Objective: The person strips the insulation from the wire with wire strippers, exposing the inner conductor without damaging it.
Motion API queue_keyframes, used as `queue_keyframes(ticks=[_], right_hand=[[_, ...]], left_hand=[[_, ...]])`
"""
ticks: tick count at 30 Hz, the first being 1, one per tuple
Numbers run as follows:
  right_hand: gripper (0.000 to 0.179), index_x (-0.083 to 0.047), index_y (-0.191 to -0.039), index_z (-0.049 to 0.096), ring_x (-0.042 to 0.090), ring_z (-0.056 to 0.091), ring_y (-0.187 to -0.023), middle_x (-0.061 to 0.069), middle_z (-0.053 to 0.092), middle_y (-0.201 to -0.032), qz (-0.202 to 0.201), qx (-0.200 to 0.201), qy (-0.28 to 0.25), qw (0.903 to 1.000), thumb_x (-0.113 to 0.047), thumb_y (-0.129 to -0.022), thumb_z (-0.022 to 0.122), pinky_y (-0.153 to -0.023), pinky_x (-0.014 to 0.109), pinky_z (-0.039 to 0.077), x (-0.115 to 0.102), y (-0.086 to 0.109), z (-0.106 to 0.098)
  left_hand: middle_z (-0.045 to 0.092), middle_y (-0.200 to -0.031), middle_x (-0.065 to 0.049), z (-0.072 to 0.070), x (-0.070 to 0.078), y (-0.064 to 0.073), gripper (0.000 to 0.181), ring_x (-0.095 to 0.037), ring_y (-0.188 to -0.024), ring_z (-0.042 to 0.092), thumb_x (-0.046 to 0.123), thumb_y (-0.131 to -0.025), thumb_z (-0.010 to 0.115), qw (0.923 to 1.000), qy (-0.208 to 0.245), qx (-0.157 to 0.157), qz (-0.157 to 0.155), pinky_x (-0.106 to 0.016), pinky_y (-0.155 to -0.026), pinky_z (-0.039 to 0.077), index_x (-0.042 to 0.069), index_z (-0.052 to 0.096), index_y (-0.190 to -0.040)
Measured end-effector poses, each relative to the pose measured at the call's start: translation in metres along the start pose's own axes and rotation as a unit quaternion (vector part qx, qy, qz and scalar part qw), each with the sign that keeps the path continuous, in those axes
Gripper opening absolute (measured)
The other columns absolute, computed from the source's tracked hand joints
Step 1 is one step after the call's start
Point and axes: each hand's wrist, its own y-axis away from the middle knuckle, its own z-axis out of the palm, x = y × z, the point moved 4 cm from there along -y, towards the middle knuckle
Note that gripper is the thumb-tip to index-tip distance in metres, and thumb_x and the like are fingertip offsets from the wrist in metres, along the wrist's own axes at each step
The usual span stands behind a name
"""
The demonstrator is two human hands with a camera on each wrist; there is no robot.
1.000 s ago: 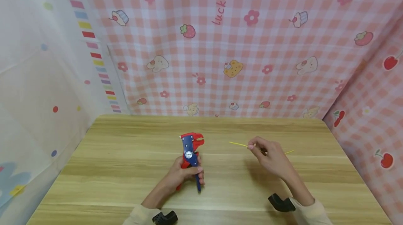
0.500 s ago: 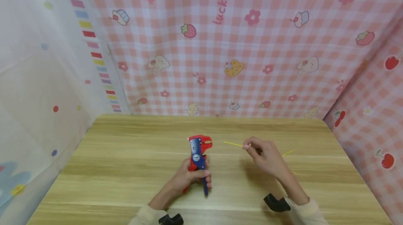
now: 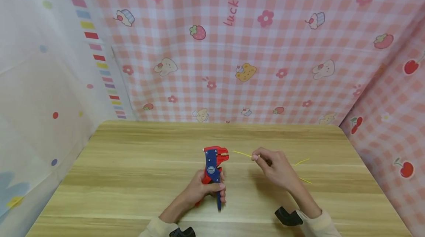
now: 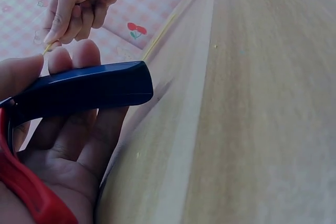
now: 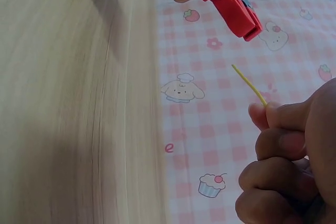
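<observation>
My left hand (image 3: 204, 189) grips the handles of a red and blue wire stripper (image 3: 211, 163), its head turned toward the right. In the left wrist view the fingers curl round the blue handle (image 4: 89, 87), with the red handle (image 4: 31, 187) against the palm. Between thumb and forefinger, my right hand (image 3: 273, 165) pinches a thin yellow wire (image 3: 242, 153). The wire's free end points left and sits just short of the stripper's jaws, with a small gap. In the right wrist view that wire (image 5: 249, 85) sticks out past the fingertips below the red head (image 5: 236, 17).
Two more bits of yellow wire (image 3: 303, 161) show on the wooden table (image 3: 132, 170) behind the right hand. A pink checked cloth (image 3: 212, 45) hangs along the table's back edge, and more cloth hangs at both sides. Each wrist wears a black mount (image 3: 288, 216).
The wire stripper in my left hand has moved right and slightly nearer. My right hand has shifted left with the wire, narrowing the gap. Another yellow wire end has come into view.
</observation>
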Motion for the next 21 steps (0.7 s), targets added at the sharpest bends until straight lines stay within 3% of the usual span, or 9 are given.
queue_keyframes(ticks=[9,21], right_hand=[[0.015,-0.020,-0.092,0.069,-0.005,0.031,-0.055,-0.016,0.038,-0.064,-0.008,-0.012,-0.009,0.9999,-0.009,-0.100,0.063,-0.049,0.016,0.029,-0.0026,0.0011,0.0032],[0.017,-0.022,-0.093,0.070,-0.003,0.034,-0.054,-0.015,0.039,-0.063,0.011,-0.025,-0.020,0.9994,-0.012,-0.102,0.061,-0.049,0.017,0.031,-0.0026,0.0013,0.0021]], left_hand=[[0.073,-0.084,-0.003,0.0000,-0.0027,-0.0008,0.022,-0.016,-0.074,0.075,-0.003,-0.099,0.057,0.9999,-0.013,0.008,-0.003,-0.038,-0.074,0.066,-0.010,0.047,-0.117],[0.071,-0.088,-0.010,0.0010,-0.0045,-0.0014,0.031,-0.017,-0.075,0.073,-0.001,-0.099,0.060,0.9979,-0.049,0.035,-0.026,-0.039,-0.078,0.066,-0.015,0.042,-0.120]])
